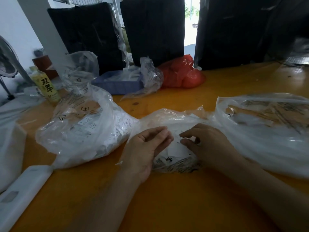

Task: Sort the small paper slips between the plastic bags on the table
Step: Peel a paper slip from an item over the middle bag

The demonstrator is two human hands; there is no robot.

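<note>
A small clear plastic bag (173, 118) lies in the middle of the orange table (167, 198), with white paper slips (177, 149) inside it. My left hand (147, 148) pinches the bag's thin plastic at its left side. My right hand (205, 141) rests on the bag with fingertips curled onto the slips; whether it grips one I cannot tell. To the left sits a bulging clear bag (83, 128) full of white slips. On the right lies a larger clear printed bag (267, 124), mostly flat.
At the back stand a blue tray (117, 84) with white pieces, a crumpled clear bag (150, 74), a red bag (182, 74), a yellow bottle (46, 86) and black covered blocks (153, 27). A white flat box (21, 193) lies front left.
</note>
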